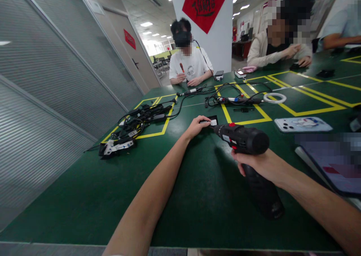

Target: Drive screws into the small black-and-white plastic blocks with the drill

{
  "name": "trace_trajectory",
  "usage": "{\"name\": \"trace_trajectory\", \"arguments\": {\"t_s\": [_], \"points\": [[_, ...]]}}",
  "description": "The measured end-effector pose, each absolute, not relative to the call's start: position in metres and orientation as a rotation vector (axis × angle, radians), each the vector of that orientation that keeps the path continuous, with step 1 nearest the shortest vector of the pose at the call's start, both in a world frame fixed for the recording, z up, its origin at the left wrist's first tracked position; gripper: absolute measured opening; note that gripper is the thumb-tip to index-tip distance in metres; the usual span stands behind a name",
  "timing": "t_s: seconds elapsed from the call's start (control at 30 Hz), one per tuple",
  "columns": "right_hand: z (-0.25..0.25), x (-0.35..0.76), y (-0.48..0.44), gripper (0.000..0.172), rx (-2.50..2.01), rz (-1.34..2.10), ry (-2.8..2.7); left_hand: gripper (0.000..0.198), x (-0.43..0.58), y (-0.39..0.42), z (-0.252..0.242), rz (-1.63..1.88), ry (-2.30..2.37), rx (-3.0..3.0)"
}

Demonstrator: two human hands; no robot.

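I see right hand (256, 161) wrapped around drill (242, 137), pointing toward small black piece (215, 118) on green table (93, 199). Left hand (196, 127) touches piece; whether pinching, I cannot tell.

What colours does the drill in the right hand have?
The drill is mostly black, with small red parts, as the head view shows.
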State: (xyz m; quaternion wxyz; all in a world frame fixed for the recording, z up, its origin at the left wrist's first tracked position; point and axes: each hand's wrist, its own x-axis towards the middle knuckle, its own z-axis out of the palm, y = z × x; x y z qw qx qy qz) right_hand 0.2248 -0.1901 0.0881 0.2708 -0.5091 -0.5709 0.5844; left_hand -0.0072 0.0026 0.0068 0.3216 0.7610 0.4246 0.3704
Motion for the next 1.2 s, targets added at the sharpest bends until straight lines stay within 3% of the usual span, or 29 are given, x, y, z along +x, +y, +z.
{"name": "trace_trajectory", "arguments": {"t_s": [1.2], "points": [[0.0907, 0.2226, -0.1901, 0.01, -1.367, 1.576, -1.528, 0.027, -0.0061, 0.0014, 0.0084, 0.976, 1.137, 1.971]]}}
